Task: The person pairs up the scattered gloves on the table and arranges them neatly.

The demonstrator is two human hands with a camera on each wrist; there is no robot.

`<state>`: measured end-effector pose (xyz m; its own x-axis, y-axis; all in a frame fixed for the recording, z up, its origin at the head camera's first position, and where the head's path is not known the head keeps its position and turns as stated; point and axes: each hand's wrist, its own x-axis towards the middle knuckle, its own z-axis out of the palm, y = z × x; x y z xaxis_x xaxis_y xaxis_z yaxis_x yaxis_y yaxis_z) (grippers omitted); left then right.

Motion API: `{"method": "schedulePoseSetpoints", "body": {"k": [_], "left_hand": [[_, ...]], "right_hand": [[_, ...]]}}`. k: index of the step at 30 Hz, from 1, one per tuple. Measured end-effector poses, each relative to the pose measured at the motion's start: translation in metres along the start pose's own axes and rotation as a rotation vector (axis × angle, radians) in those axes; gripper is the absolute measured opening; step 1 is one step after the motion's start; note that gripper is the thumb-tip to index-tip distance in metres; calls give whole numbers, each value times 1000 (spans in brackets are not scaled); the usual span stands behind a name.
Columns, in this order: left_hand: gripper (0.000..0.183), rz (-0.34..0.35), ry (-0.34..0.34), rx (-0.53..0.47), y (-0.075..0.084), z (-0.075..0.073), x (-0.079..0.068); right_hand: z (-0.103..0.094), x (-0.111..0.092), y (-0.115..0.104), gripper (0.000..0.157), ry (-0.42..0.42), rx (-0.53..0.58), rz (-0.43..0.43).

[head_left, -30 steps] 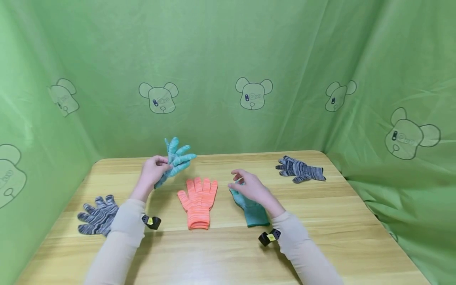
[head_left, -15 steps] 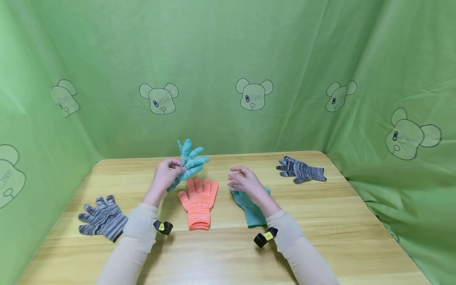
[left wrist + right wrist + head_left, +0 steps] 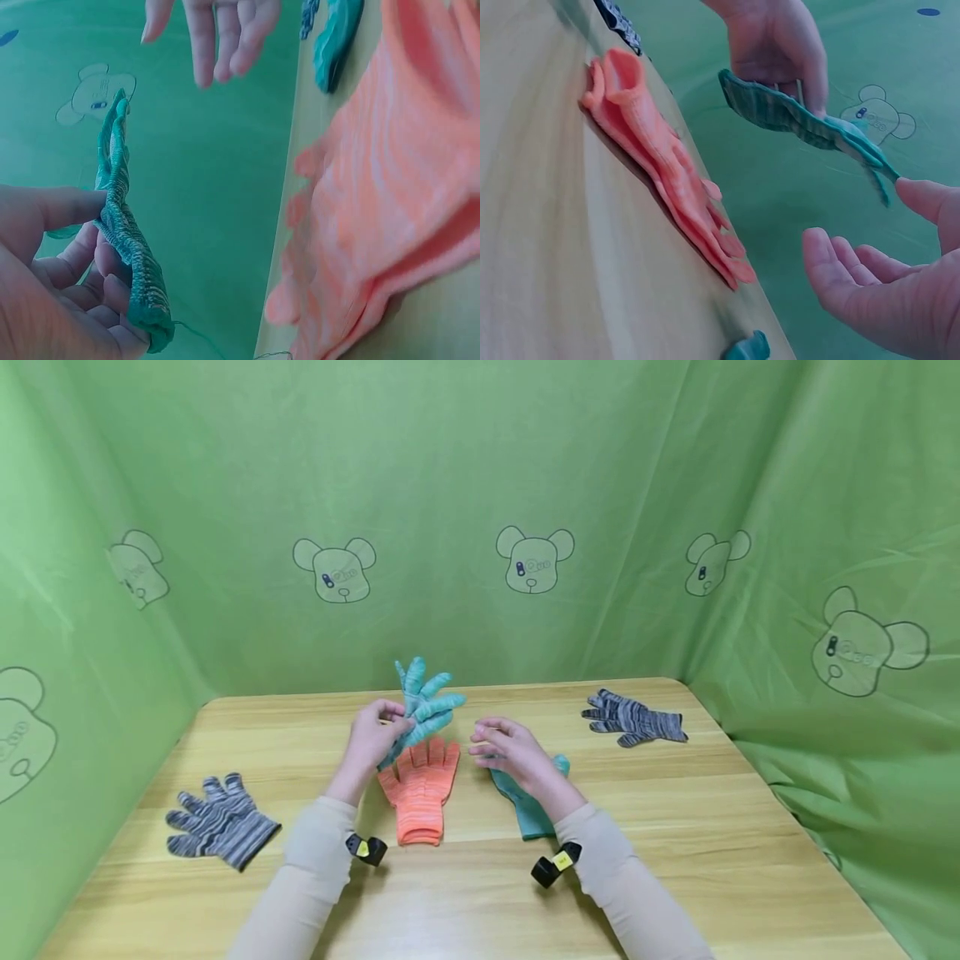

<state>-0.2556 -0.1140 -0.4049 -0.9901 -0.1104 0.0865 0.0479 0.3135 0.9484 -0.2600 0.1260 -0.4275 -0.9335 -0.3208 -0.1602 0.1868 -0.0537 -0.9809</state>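
Note:
My left hand [image 3: 375,739] pinches a teal knit glove [image 3: 429,700] between thumb and fingers, held up off the table with its fingers fanned out. In the left wrist view this teal glove [image 3: 124,225] appears edge-on, a loose thread trailing from its cuff. Beneath it lies an orange glove [image 3: 420,802], cuff toward me, its fingertips partly covered in the head view. My right hand [image 3: 517,752] hovers with fingers relaxed and parted, holding nothing, over a second teal glove [image 3: 532,814] that it partly hides. In the right wrist view the right hand [image 3: 900,292] faces the raised glove.
A grey-and-black striped glove [image 3: 221,822] lies at the left of the wooden table [image 3: 465,902]. Another striped glove [image 3: 633,718] rests at the back right. Green curtains [image 3: 435,468] with bear-head outlines surround the table at the back and sides.
My left hand has carried the teal glove rightward, from left of the orange glove to over its fingertips. The left striped glove is now uncovered. My right hand has shifted slightly left.

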Motion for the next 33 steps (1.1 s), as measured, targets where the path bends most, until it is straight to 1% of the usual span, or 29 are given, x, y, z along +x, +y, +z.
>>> {"method": "schedulePoseSetpoints", "body": {"k": [3, 8, 14, 19, 23, 27, 30, 33], "left_hand": [[22, 8, -10, 14, 2, 8, -4], [21, 25, -34, 8, 2, 20, -10], [19, 37, -60, -18, -1, 31, -15], [17, 26, -67, -20, -1, 35, -18], [16, 7, -70, -36, 0, 38, -20], [16, 6, -73, -50, 0, 42, -20], [17, 13, -68, -54, 0, 44, -21], [18, 19, -63, -71, 1, 47, -21]], "right_hand": [[5, -1, 2, 52, -9, 17, -6], [11, -2, 5, 52, -31, 9, -8], [14, -4, 5, 42, -48, 5, -26], [13, -5, 5, 35, -44, -27, -59], [9, -5, 5, 23, -19, -30, -74], [5, -4, 4, 13, -5, -26, -84], [3, -5, 2, 8, 4, -28, -85], [1, -5, -1, 8, 9, -30, -90]]}}
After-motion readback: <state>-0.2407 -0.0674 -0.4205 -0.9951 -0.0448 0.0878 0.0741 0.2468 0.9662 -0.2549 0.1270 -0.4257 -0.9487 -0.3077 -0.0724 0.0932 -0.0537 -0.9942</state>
